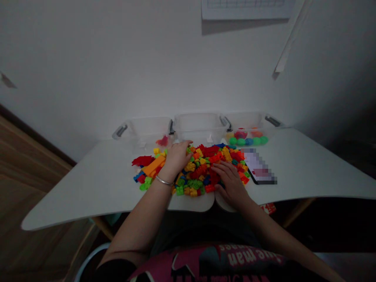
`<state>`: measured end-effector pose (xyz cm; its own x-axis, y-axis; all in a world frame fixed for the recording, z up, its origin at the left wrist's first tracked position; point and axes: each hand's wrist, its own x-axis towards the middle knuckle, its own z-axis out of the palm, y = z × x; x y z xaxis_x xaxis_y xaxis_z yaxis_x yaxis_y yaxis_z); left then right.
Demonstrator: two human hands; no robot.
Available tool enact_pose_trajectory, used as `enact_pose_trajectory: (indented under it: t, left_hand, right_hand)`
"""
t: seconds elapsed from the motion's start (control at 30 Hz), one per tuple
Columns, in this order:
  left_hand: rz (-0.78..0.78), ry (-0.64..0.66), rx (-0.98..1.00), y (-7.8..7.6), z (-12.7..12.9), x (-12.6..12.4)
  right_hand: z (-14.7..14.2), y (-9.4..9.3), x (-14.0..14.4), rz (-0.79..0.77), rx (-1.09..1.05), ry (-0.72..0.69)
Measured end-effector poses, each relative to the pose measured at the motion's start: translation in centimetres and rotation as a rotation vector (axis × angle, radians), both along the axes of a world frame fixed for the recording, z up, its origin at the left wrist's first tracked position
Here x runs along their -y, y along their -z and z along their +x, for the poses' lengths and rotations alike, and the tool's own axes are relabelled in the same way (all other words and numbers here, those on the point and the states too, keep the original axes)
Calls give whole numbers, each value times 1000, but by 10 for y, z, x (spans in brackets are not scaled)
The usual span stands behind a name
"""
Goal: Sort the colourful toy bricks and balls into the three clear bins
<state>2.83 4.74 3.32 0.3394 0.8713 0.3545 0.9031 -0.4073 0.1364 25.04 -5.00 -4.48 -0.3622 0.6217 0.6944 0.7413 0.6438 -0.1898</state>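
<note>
A heap of toy building blocks (194,183) in red, yellow, orange, green and blue covers the middle of the table. My left hand (178,156), a silver bangle at its wrist, reaches over the left part of the heap. Its fingers stretch toward the back right, with the thumb apart, and nothing shows in its grasp. Against the heap's right side lies my right hand (232,181), palm down, fingers extended across red blocks and thumb spread. A long orange block (153,167) sits left of my left wrist. The blocks under both palms are hidden.
Along the wall stand clear plastic boxes: the left box (149,124) with a reddish piece (162,141), the middle box (199,122), and the right box (246,118) with several coloured balls (249,141). A phone (260,168) lies right of the heap on the white table (311,168).
</note>
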Motion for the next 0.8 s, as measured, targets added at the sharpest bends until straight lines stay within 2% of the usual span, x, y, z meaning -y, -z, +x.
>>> enact_pose_trajectory:
  t: [0.17,0.37,0.53,0.67,0.8]
  left_hand:
    - [5,111,10,3,0,-1]
    - [-50,180,179,8,-1,-3]
    - [39,272,338,11,-4,-7]
    - [55,301,528,11,-6,-9]
    - [-38,268,901,8,-7,-6]
  right_hand:
    - [-1,-2,0,0,0,-1]
    - [-1,-2,1,-5,-4,-1]
    - [-1,-2,1,-6,-11,-5]
    - [-1,-1,1,-19,-17,-6]
    - [0,-1,1,-34,-14,-7]
